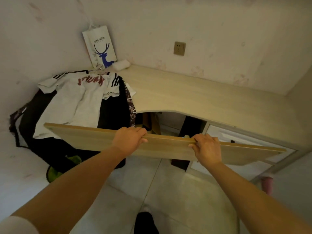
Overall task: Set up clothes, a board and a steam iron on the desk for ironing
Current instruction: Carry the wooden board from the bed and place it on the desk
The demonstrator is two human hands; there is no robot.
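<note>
1. The left hand (129, 139) and right hand (206, 147) each gripped the top edge of the board (165, 147), fingers curled over it.
2. The board was a long, flat, pale wood-grain panel, held on edge in front of the surface (194, 97), not yet on it.
3. Beyond the left hand, a white shirt (74, 102) lay rumpled over dark clothes (113, 110).
4. Both hands hid part of the board's edge.

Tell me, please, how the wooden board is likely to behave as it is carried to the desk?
The board probably stays stiff: it runs straight, with no visible sag. Long and thin, it may swing or tip, since the left hand and right hand both grip near its middle. Its smooth face could be slippery.
</note>
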